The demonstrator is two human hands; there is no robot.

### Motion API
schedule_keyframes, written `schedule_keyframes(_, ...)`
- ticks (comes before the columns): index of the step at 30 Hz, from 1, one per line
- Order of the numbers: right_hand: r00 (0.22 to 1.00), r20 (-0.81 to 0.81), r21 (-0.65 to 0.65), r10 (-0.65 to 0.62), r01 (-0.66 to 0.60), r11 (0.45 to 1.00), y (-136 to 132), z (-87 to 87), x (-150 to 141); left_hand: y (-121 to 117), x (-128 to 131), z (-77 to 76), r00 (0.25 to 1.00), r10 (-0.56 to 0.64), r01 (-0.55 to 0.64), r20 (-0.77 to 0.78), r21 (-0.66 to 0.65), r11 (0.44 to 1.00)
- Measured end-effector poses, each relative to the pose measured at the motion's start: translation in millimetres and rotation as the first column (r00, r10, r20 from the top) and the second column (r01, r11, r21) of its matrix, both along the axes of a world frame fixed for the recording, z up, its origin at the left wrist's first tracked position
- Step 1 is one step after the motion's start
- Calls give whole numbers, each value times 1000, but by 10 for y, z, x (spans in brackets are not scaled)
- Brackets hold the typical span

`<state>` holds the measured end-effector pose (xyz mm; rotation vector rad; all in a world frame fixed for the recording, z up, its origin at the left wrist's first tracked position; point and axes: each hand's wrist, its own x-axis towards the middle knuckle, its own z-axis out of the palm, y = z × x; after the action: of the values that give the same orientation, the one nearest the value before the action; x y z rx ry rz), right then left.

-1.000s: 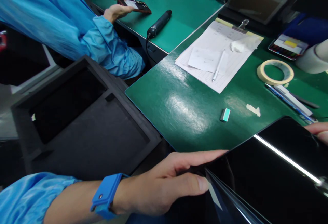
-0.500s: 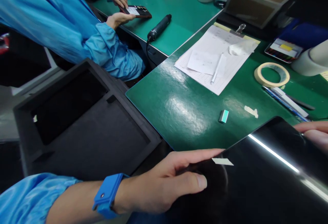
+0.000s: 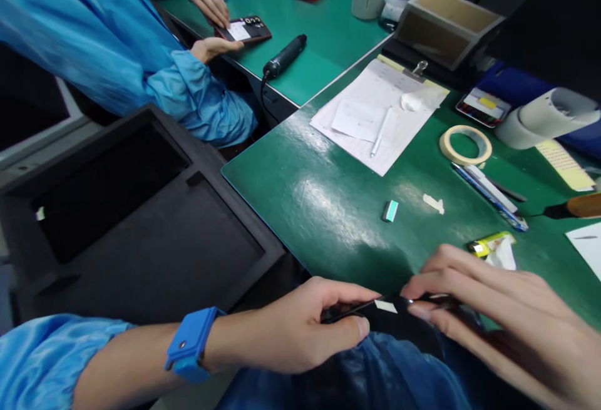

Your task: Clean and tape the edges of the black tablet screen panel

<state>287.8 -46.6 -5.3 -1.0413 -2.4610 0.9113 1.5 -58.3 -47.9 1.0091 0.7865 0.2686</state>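
Note:
My left hand [image 3: 307, 328], with a blue wrist strap [image 3: 190, 344] on its wrist, grips one end of a glossy black panel [image 3: 406, 328], thumb on top and fingers beneath. A small pale tape strip [image 3: 385, 306] sticks to the panel near that thumb. My right hand [image 3: 502, 310] pinches the panel's far edge between thumb and fingers. The panel is tilted steeply over my lap, so most of its face is out of sight. At the left, a black foam tray [image 3: 164, 260] holds another dark panel [image 3: 115, 191] in a recess.
On the green table [image 3: 291, 178] are a clipboard with papers [image 3: 361, 116], a masking tape roll [image 3: 466, 145], pens [image 3: 493, 194], an eraser [image 3: 390, 211] and a yellow-green lighter-like item [image 3: 491, 244]. A co-worker's hands [image 3: 206, 3] hold a phone-like device [image 3: 248, 29] near a black electric screwdriver [image 3: 285, 57].
The black panel has tilted from showing its broad reflective face to nearly edge-on. My right hand has come leftward into view, closer to my left hand. The camera view has shifted slightly.

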Motion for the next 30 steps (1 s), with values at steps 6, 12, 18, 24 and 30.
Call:
schedule_keyframes(6,994,27,-11,110,-109,994,108,-40,-363,-2,13,-47,998,-46,44,36,40,998)
schedule_keyframes(12,991,31,-94,127,-123,988,72,-125,-335,-78,-8,-124,999,-24,26,-30,69,997)
schedule_keyframes(18,990,29,-113,138,-134,985,49,-178,-330,-83,-21,-79,1000,-23,23,-14,51,998)
schedule_keyframes(24,986,-70,-236,153,-166,958,123,-89,-259,-6,-22,23,998,-64,64,11,-84,994)
schedule_keyframes(30,971,-228,-348,67,-146,926,365,70,81,28,-1,84,992,-11,39,125,-224,974)
